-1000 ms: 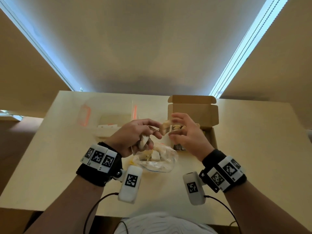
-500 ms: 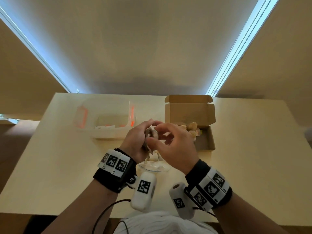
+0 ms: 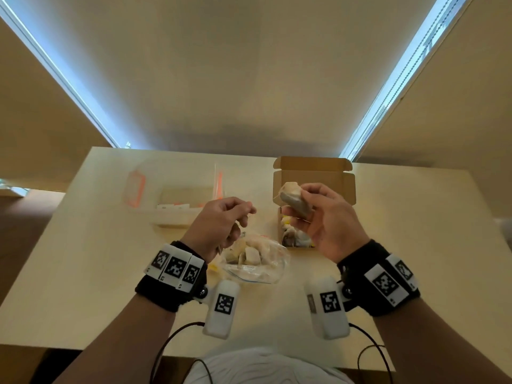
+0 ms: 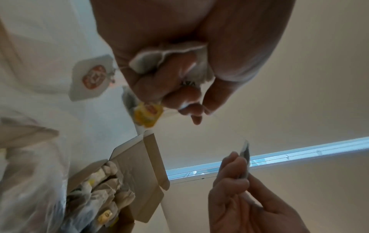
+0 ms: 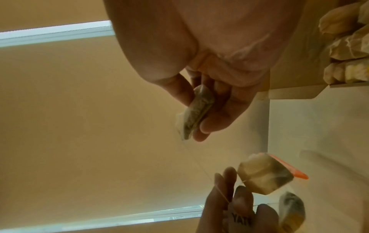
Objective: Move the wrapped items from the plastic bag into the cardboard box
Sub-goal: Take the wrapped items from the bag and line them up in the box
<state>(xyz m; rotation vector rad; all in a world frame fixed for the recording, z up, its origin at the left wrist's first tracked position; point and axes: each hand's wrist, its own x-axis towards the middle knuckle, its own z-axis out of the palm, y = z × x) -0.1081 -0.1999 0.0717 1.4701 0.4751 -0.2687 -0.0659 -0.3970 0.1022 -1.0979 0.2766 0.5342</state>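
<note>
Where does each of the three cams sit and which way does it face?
Head: on the person's head, facing forward and down at the table; both forearms, left hand, right hand show.
Left wrist: under the left hand, looking along its fingers; right hand shows opposite.
Right wrist: under the right hand, looking along its fingers gripping a tea bag; left fingertips show below.
Shared: all three show the cardboard box.

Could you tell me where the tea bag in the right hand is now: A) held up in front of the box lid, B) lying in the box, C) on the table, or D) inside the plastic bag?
A: the right hand pinches the tea bag in the air before the box lid.
</note>
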